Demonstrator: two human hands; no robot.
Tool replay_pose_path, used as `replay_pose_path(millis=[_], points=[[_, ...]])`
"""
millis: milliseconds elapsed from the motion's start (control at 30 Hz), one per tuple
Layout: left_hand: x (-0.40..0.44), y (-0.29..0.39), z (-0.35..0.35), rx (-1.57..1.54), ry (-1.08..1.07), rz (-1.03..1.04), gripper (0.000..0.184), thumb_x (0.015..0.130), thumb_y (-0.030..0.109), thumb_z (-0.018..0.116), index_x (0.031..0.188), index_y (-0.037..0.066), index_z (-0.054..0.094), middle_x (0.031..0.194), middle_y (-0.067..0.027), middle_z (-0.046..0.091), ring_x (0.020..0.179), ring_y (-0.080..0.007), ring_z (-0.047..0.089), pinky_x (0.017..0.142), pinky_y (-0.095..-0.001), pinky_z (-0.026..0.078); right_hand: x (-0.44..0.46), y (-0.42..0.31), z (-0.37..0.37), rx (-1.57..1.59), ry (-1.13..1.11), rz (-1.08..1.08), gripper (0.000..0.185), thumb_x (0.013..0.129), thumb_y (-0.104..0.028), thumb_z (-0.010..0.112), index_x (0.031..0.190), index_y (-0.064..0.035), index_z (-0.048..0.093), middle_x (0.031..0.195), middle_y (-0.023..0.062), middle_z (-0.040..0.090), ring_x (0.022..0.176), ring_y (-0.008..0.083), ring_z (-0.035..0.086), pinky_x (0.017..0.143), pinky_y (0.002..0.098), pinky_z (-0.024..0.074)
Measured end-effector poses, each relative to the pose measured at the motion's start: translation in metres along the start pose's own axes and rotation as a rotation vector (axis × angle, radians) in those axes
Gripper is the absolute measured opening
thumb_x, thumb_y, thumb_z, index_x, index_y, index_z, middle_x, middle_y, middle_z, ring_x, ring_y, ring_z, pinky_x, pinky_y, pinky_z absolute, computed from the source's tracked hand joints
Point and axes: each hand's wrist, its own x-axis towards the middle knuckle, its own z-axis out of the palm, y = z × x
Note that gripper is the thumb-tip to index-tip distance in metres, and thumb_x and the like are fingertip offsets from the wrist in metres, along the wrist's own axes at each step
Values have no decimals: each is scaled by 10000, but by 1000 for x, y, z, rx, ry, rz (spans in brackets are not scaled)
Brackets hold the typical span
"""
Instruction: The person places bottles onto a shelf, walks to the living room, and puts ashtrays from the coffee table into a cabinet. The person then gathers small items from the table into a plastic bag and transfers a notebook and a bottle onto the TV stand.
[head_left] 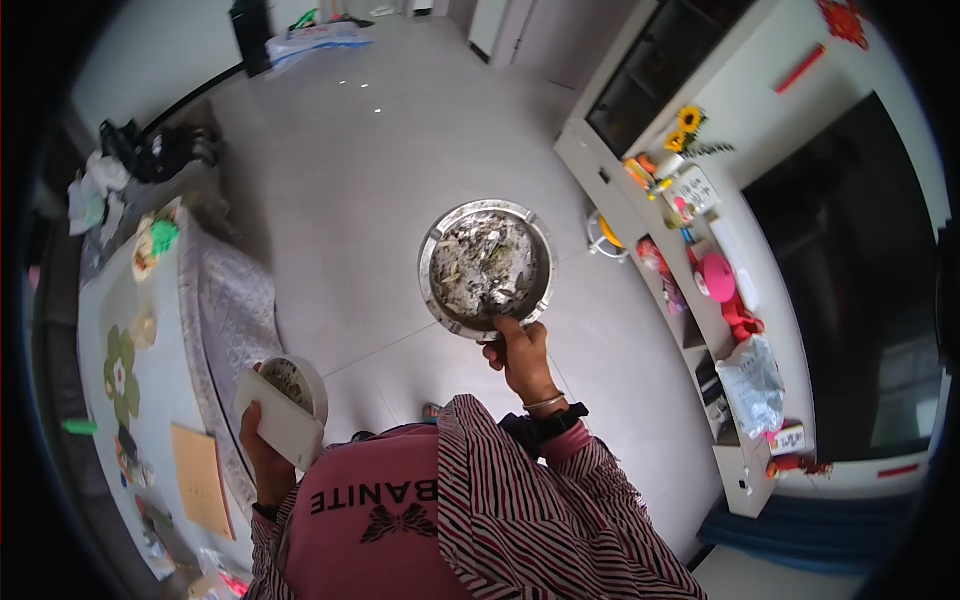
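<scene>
My right hand (522, 362) grips the near rim of a round metal ashtray (432, 301), thumb on the edge, held out over the floor. Grey ash and small scraps (488, 262) cover its bottom. At the lower left, my left hand (266, 462) is closed around a white rectangular piece (284, 418) with rounded corners; its exact kind is not clear. A round white dish (318, 388) with similar dark debris inside sits right behind that piece, partly hidden by it. Whether the two are joined I cannot tell.
On the left stands a covered table (150, 400) with a brown envelope-like sheet (202, 480). Along the right runs a low TV cabinet (640, 235) bearing a plastic bag (752, 385), a pink item (716, 277) and sunflowers (690, 120). A yellow-topped stool (608, 236) stands beside it. Grey tiled floor (370, 200) lies ahead.
</scene>
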Motion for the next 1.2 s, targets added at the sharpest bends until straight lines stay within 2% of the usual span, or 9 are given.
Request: replay_pose_path(millis=[67, 333, 500, 767, 800, 933, 1033, 1067, 1200], points=[[13, -6, 9, -64, -94, -47, 532, 869, 352, 443, 1346, 127, 371, 1246, -75, 482, 1102, -209, 487, 905, -364, 427, -10, -9, -16, -30, 55, 71, 256, 829, -156, 536, 771, 90, 569, 629, 146, 588, 425, 143, 491, 344, 248, 334], [100, -30, 16, 44, -401, -188, 528, 889, 310, 441, 1368, 112, 339, 1297, -77, 456, 1151, -221, 472, 955, -368, 401, -24, 30, -97, 5, 225, 269, 283, 835, -191, 517, 771, 79, 572, 629, 138, 598, 423, 140, 493, 331, 260, 342], [151, -24, 38, 82, -369, -264, 527, 880, 276, 426, 1375, 125, 326, 1315, -88, 419, 1172, -253, 446, 937, -410, 415, -39, 44, -116, -15, 389, 273, 274, 824, -183, 521, 766, 78, 583, 628, 134, 601, 424, 138, 490, 340, 265, 336], [274, -15, 54, 213, -527, -398, 528, 887, 338, 465, 1338, 84, 360, 1278, -117, 439, 1152, -271, 456, 925, -440, 426, -54, 49, -77, 130, 646, 242, 288, 845, -205, 517, 803, 69, 594, 641, 132, 618, 434, 138, 514, 351, 260, 369], [294, -16, 56, 86, -500, -559, 528, 886, 341, 472, 1322, 61, 370, 1263, -127, 448, 1140, -275, 466, 920, -445, 430, -55, 51, -71, 129, 680, 247, 291, 845, -209, 516, 805, 68, 595, 637, 131, 618, 434, 139, 516, 353, 261, 373], [312, -19, 102, 150, -446, -603, 518, 907, 376, 421, 1258, -5, 413, 1157, -138, 511, 1060, -279, 519, 896, -423, 445, -59, 46, -54, 90, 741, 234, 309, 838, -225, 519, 762, 62, 606, 612, 115, 608, 432, 135, 509, 361, 261, 377], [330, -34, 117, 397, -645, -520, 513, 935, 414, 322, 1223, 8, 449, 1098, -133, 535, 981, -253, 552, 796, -380, 481, -60, 36, -38, 164, 789, 233, 309, 834, -227, 521, 784, 66, 608, 620, 114, 602, 454, 142, 513, 381, 260, 383], [328, -35, 138, 366, -526, -614, 507, 935, 407, 327, 1228, 11, 446, 1094, -132, 539, 978, -254, 559, 790, -392, 490, -61, 31, -32, 192, 810, 243, 307, 831, -224, 523, 796, 69, 606, 629, 118, 605, 457, 143, 514, 382, 259, 383], [356, -68, 168, 314, -660, -713, 497, 919, 381, 373, 1239, 6, 437, 1118, -136, 541, 1003, -271, 562, 839, -427, 487, -68, 30, -29, 260, 916, 315, 292, 833, -216, 541, 851, 72, 591, 658, 132, 618, 464, 142, 529, 367, 248, 372]])
